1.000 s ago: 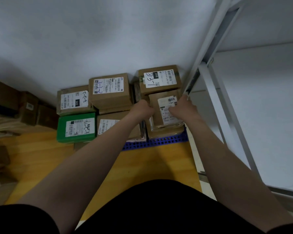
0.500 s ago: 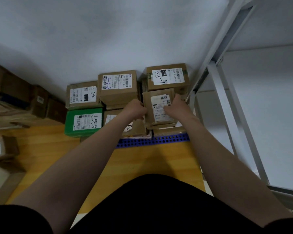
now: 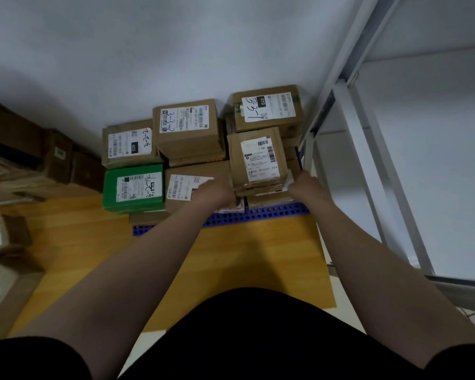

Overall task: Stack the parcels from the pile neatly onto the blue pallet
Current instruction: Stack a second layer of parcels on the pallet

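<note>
A blue pallet (image 3: 272,211) lies against the white wall with several parcels stacked on it. At its front right, a small brown parcel (image 3: 258,160) with a white label rests on top of other boxes. My left hand (image 3: 217,192) is at its near left corner and my right hand (image 3: 303,185) at its near right corner; both press against it, with the fingers hidden. Behind it sits a brown parcel marked 3-3-1 (image 3: 268,108). To the left are a brown parcel marked 3-3-2 (image 3: 187,127), another brown parcel (image 3: 129,144) and a green parcel (image 3: 133,187).
A white metal rack frame (image 3: 354,119) stands close to the pallet's right side. Loose brown boxes (image 3: 25,160) are piled along the wall at the left, and more boxes (image 3: 0,292) lie at the lower left. A yellow wooden board (image 3: 231,256) covers the floor in front.
The small brown parcel has moved back and settled on the front right stack. Both hands have slid from its top sides to its near corners. The view has shifted slightly.
</note>
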